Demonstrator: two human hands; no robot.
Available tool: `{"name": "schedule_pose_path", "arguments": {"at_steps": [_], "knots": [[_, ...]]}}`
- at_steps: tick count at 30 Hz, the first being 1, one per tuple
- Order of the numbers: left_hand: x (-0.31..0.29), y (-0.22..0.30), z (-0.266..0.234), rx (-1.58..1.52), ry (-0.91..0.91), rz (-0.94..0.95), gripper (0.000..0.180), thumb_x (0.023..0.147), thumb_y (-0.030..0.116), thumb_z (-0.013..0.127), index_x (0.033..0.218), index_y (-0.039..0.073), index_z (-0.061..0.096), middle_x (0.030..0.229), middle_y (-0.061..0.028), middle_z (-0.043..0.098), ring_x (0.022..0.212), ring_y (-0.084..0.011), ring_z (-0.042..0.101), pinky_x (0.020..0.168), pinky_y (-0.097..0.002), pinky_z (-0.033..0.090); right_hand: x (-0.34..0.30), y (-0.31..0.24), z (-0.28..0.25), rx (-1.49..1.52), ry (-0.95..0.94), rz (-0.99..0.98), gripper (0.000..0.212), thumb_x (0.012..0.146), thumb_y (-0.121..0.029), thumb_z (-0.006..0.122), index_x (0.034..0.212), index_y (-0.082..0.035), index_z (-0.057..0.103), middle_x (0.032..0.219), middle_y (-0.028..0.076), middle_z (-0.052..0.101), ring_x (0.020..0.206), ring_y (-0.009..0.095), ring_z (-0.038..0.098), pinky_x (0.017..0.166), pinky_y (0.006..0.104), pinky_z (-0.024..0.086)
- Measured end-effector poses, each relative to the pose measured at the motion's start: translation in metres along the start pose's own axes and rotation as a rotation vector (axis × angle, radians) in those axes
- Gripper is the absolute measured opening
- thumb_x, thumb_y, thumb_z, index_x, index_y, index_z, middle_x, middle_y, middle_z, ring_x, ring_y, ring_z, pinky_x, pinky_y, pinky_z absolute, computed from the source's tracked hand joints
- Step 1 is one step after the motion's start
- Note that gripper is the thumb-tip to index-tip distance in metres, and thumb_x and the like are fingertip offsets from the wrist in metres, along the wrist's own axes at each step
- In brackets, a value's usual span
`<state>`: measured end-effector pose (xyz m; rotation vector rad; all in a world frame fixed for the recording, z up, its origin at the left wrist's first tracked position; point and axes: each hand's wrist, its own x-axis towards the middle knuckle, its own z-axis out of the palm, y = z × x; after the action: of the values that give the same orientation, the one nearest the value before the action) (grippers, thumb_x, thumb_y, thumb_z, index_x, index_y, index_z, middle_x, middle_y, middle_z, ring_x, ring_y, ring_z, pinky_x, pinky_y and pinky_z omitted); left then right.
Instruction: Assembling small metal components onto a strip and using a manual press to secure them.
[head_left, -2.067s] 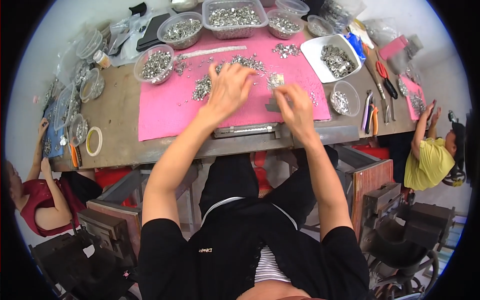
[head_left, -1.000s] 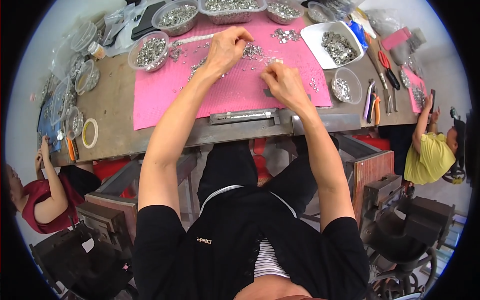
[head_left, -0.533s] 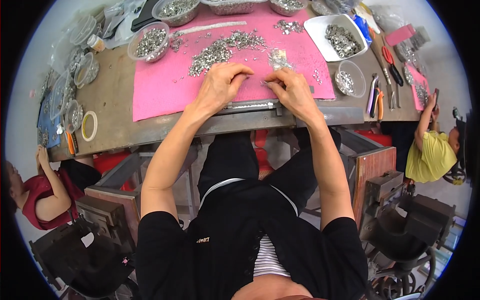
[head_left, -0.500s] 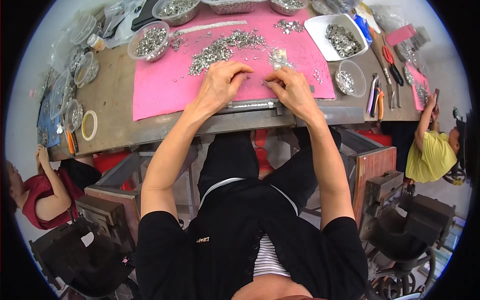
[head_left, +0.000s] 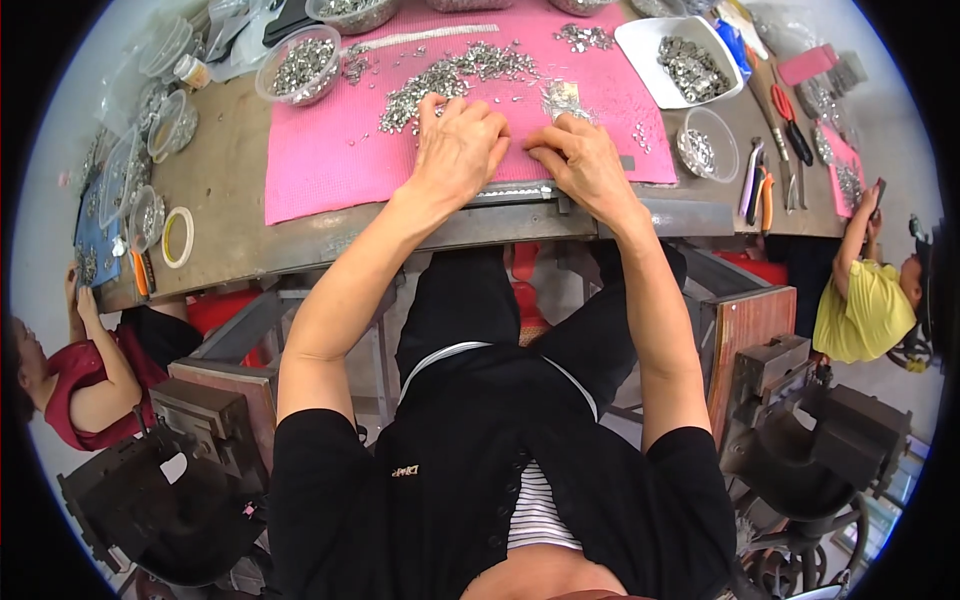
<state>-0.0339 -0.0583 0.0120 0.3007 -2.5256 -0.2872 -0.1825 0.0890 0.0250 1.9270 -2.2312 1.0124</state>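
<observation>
My left hand (head_left: pixel 458 150) is over the near edge of a heap of small silvery metal pieces (head_left: pixel 440 85) on a pink mat (head_left: pixel 330 170). Its fingers are bent and apart, their tips down at the pieces; I see nothing held in them. Just to its right, my right hand (head_left: pixel 585 165) has thumb and forefinger brought together in a pinch low over the mat; whatever they hold is too small to make out. Beyond it lies a small clear packet (head_left: pixel 565 97) with thin silvery bits around it. A metal bar (head_left: pixel 510 192) runs along the mat's front edge below both hands.
A clear round tub (head_left: pixel 300 68) of metal pieces is at left, with a white tray (head_left: pixel 640 50) and a small tub (head_left: pixel 706 150) at right. Pliers (head_left: pixel 766 195) and red-handled cutters (head_left: pixel 790 125) lie farther right. Tape (head_left: pixel 178 238) is at left. Two other people sit at either side.
My left hand has moved forward from beside the right hand to the heap, its fingers parting from a pinch. My right hand has shifted slightly away from me, still pinched.
</observation>
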Motion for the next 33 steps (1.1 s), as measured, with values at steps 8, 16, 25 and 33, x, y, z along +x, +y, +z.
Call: {"name": "schedule_pose_path", "arguments": {"at_steps": [8, 16, 25, 33], "knots": [[0.0, -0.001, 0.005, -0.084, -0.013, 0.006, 0.007, 0.089, 0.018, 0.074, 0.093, 0.012, 0.073, 0.085, -0.0027, 0.063, 0.091, -0.0226, 0.061, 0.101, -0.0488, 0.034, -0.001, 0.004, 0.001, 0.053, 0.004, 0.02, 0.01, 0.086, -0.009, 0.073, 0.096, -0.005, 0.074, 0.079, 0.012, 0.059, 0.077, 0.032, 0.06, 0.069, 0.0428, 0.048], [0.0, 0.006, 0.002, -0.13, -0.018, 0.011, 0.006, 0.09, 0.013, 0.071, 0.092, 0.008, 0.068, 0.086, -0.0057, 0.065, 0.09, -0.0244, 0.062, 0.096, -0.0485, 0.036, -0.004, 0.001, -0.002, -0.005, -0.029, 0.018, 0.011, 0.086, -0.011, 0.073, 0.094, -0.004, 0.073, 0.081, 0.012, 0.061, 0.081, 0.033, 0.062, 0.073, 0.0441, 0.049], [-0.02, 0.043, -0.018, -0.565, -0.074, -0.12, 0.006, 0.092, 0.004, 0.064, 0.097, 0.002, 0.061, 0.083, -0.0121, 0.065, 0.079, -0.0311, 0.061, 0.075, -0.0421, 0.045, -0.004, 0.006, -0.009, 0.034, -0.115, 0.107, 0.014, 0.086, -0.012, 0.072, 0.095, -0.002, 0.07, 0.086, 0.015, 0.065, 0.087, 0.036, 0.063, 0.08, 0.0457, 0.05], [-0.026, 0.047, -0.007, -0.488, -0.041, -0.067, 0.007, 0.09, 0.004, 0.065, 0.097, 0.004, 0.063, 0.09, -0.0078, 0.061, 0.086, -0.0263, 0.057, 0.08, -0.0387, 0.043, -0.024, -0.004, -0.016, 0.41, 0.076, 0.394, 0.008, 0.093, -0.005, 0.068, 0.098, 0.0, 0.065, 0.085, 0.01, 0.069, 0.074, 0.02, 0.066, 0.069, 0.0317, 0.052]]}}
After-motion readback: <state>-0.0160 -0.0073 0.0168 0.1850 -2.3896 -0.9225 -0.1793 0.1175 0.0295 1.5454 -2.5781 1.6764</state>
